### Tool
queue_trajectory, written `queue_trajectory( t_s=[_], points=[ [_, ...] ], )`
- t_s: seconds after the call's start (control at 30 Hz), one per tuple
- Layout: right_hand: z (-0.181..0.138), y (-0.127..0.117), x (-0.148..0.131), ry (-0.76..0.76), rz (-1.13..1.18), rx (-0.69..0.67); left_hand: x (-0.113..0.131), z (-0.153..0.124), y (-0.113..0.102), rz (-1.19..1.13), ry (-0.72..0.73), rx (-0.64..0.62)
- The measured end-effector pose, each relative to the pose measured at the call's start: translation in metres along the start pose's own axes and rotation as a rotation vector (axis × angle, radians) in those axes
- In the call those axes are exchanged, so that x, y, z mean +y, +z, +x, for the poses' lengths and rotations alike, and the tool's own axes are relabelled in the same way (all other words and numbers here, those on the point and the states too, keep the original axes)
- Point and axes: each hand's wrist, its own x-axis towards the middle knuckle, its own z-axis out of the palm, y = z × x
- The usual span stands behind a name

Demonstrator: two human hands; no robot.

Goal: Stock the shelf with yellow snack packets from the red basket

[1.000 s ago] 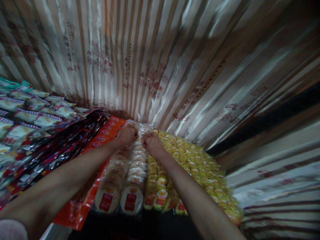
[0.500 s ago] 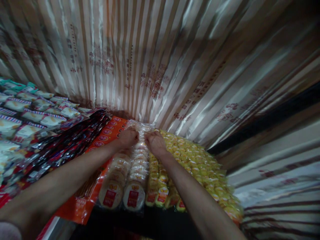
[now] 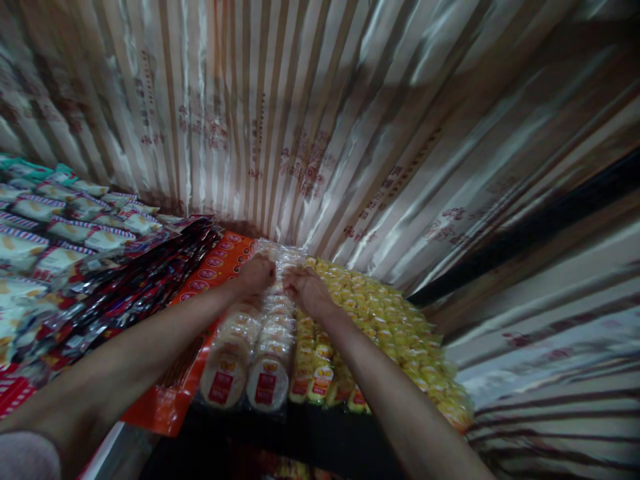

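Left hand [image 3: 257, 273] and right hand [image 3: 305, 288] both pinch the far end of the cracker pack [image 3: 260, 347]. It lies between orange bags [image 3: 210, 270] at 9 o'clock and yellow snacks [image 3: 390, 320] at 3. It looks light, slippery and brittle inside; best held by the ends.

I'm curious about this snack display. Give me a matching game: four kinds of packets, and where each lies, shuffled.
Things:
1. round cracker packs
2. yellow snack packs
3. orange packets
4. dark glossy packets

Places:
a. far right of the row
b. just left of the crackers
c. gripped at the far end by the left hand and right hand
d. left of the orange ones

Pairs: 1-c, 2-a, 3-b, 4-d.
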Motion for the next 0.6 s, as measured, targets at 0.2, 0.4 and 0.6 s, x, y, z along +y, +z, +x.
queue_trajectory(
  t_s=[0.2, 0.4, 0.6],
  points=[
    [0.002, -0.001, 0.001, -0.026, 0.031, 0.005, -0.001, -0.001, 0.004, -0.050, -0.010, 0.013],
    [0.005, 0.004, 0.011, -0.063, 0.112, -0.009, -0.003, -0.001, 0.007, -0.056, 0.003, 0.036],
    [0.006, 0.004, 0.008, 0.028, 0.062, -0.056, -0.007, 0.000, 0.010, -0.103, 0.004, 0.047]
  ],
)
